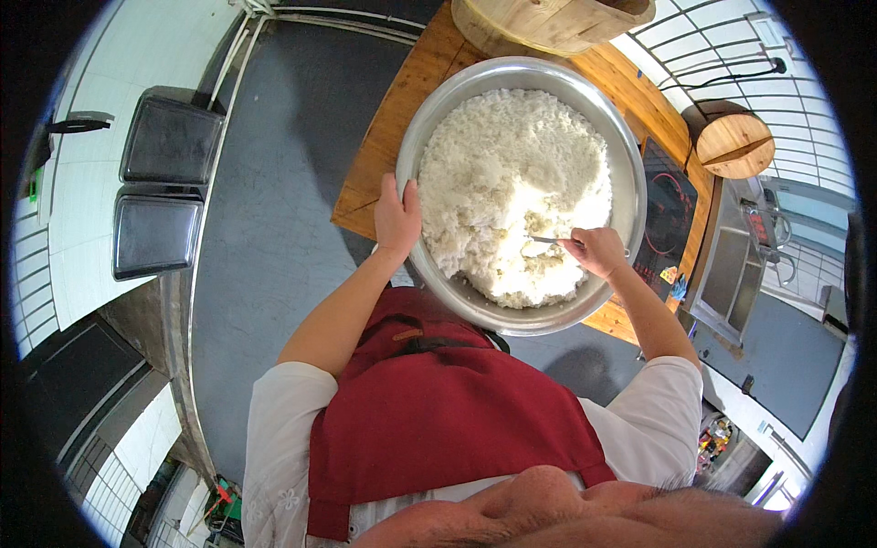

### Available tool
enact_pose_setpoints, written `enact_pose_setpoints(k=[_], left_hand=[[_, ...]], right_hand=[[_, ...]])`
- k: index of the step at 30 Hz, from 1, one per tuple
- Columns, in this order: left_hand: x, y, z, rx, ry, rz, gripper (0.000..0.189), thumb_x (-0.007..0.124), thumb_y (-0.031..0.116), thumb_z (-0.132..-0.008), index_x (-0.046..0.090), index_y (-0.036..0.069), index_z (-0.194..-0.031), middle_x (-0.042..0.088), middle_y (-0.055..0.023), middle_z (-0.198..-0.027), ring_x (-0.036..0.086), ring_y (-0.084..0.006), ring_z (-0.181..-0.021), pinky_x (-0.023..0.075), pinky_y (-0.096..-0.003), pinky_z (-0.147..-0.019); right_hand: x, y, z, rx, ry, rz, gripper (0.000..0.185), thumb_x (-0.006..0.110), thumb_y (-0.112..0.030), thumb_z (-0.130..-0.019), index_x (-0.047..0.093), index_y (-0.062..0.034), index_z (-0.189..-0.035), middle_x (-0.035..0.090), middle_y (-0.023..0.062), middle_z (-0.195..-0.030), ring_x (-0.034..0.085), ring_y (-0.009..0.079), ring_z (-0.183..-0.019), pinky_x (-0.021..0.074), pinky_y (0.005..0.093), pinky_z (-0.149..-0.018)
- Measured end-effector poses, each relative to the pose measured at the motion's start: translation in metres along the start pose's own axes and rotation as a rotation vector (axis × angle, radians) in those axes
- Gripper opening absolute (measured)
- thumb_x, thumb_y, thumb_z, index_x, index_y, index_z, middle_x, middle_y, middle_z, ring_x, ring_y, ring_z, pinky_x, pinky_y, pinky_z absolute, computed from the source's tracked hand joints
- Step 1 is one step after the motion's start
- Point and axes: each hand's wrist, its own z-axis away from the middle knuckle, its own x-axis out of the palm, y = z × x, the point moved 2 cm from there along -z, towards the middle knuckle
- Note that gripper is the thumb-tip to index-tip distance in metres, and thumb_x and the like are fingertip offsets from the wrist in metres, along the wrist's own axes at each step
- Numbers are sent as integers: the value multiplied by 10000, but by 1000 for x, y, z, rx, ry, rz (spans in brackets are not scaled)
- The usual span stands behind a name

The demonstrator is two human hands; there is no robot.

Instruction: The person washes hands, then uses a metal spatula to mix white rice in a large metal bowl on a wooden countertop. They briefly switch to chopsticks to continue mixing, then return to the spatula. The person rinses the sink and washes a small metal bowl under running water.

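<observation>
A large stainless steel basin (626, 164) stands before me on a wooden worktop (373, 185), its near side close to my red apron (452, 404). Much of it is filled with white, crumbly food that looks like rice (500, 144), brightly lit at the near right. My left hand (399, 218) grips the basin's left rim, thumb towards the inside and fingers outside. Inside the right part of the basin, my right hand (595, 251) holds a utensil by its slim grey handle (546, 240). The utensil's far end is in the white food and hard to make out.
Beyond the basin stands a wooden tub (541, 27). To the right are a black cooktop (661, 205), a round wooden lid (736, 146) and a metal sink (726, 267). Two dark trays (156, 236) lean at the left wall, across the grey floor (274, 205).
</observation>
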Motion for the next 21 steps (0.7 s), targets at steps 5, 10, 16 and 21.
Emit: enact_pose_setpoints(k=[5,10,16,21], left_hand=[[0,1,1,-37,-17,-5,232,492,242,-945,463,22,-1012,603,-253,-821,587,-451,-780,441,-485,-649],[0,0,1,4,9,-5,240,491,250,-946,465,19,-1006,601,-254,-798,589,-452,-762,440,-487,-638],[2,-5,1,32,7,-41,244,488,253,-946,461,13,-981,602,-255,-791,588,-454,-749,435,-495,-632],[1,-5,1,42,-14,-22,260,479,250,-951,462,-6,-992,599,-267,-807,584,-457,-762,434,-495,-640]], right_hand=[[0,9,7,45,-33,-11,476,549,-513,-872,603,-103,-638,554,78,-499,575,309,-502,450,420,-498],[-12,11,19,85,-14,-58,441,579,-479,-868,617,-92,-660,558,89,-520,572,311,-507,443,417,-501],[-44,4,41,177,37,-78,390,647,-439,-829,631,-75,-692,564,95,-539,580,311,-527,443,412,-509],[-58,-5,56,212,164,-59,315,656,-382,-823,624,-80,-741,584,95,-588,593,318,-555,458,406,-523]])
